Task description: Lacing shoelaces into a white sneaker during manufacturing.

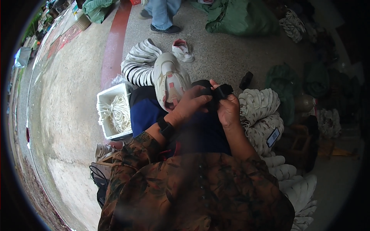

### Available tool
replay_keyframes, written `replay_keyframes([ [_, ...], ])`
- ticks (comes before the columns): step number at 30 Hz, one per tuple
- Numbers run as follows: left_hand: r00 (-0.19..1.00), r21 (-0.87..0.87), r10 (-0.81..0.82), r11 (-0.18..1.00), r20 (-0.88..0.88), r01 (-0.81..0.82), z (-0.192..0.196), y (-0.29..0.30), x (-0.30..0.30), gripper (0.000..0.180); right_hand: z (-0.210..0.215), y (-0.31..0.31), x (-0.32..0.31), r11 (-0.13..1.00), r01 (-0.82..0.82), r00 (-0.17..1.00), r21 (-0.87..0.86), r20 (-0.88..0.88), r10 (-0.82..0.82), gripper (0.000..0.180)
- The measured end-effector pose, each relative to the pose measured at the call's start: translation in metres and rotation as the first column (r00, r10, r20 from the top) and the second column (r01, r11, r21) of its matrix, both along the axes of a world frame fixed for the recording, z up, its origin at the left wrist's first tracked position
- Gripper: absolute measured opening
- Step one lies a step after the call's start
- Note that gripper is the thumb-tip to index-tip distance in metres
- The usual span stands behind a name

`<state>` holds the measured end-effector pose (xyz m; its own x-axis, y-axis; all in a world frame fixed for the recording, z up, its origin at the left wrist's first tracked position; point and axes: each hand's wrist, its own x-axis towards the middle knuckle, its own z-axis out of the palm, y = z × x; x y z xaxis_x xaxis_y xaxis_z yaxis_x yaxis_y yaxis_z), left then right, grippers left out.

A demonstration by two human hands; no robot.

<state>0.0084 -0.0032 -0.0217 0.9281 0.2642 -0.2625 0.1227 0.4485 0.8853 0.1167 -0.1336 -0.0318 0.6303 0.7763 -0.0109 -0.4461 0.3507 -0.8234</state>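
Observation:
Over my lap, my left hand and my right hand meet at a black strap with a loop standing up. My right fingers are closed round the loop's base. The left thumb and fingers pinch its other end, a dark piece partly hidden by the hand. A black band with a small block circles my left wrist; the right wrist is bare. Just left of my hands, a white and pink shoe upper rests on my blue-covered knee, its opening toward me. Neither hand holds it.
A white foam box of white laces stands left of my leg. Beyond it curves a row of nested shoe uppers, beside a loose shoe. Bundled uppers lie at right. A person's legs and green sacks are ahead.

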Motion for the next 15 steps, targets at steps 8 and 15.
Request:
replay_keyframes([
  [8,0.991,0.218,-0.136,0.967,0.019,0.129,-0.013,-0.002,-0.006,0.039,-0.041,-0.008,0.011,0.965,0.150,0.678,-0.215,0.733,0.058,0.034],
  [15,0.978,0.048,-0.194,0.981,0.079,0.190,-0.002,-0.009,-0.009,0.036,-0.023,-0.010,0.012,0.972,-0.157,0.954,-0.177,0.225,0.196,0.057],
])
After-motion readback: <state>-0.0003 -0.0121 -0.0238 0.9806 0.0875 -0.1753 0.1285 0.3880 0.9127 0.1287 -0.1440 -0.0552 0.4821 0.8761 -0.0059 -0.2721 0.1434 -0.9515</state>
